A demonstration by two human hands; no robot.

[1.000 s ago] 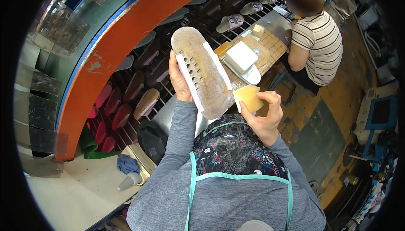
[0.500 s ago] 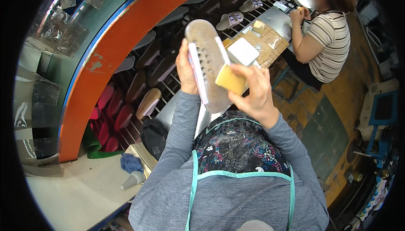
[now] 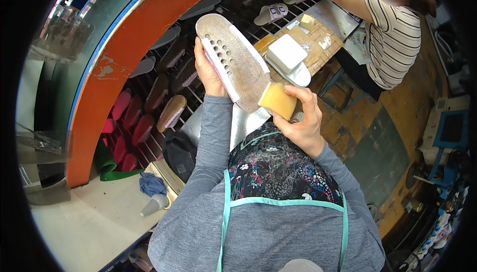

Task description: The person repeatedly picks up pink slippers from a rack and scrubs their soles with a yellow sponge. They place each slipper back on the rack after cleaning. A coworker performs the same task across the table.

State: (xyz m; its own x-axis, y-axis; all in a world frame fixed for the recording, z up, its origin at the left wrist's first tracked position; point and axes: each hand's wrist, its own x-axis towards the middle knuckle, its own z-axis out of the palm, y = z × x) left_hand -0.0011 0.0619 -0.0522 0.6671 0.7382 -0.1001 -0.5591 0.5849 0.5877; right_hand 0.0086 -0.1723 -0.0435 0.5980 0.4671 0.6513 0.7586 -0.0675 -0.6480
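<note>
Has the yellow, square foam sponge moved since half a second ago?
Yes: against the white, rounded-square box, the sponge is now lower in the picture, farther from it.

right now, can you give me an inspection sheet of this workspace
Surface: metal table bears a gridded board and a white container.
Job's things: brownish sole and yellow sponge; contact between them unclear.
Clutter: blue cloth and grey cone on the pale counter.
Hands: left hand holds the sole; right hand pinches the sponge in its fingers.
Cables: cannot tell, edges too dark.
Surroundings: person in striped top, arm outstretched; pale sandals beyond the table.
</note>
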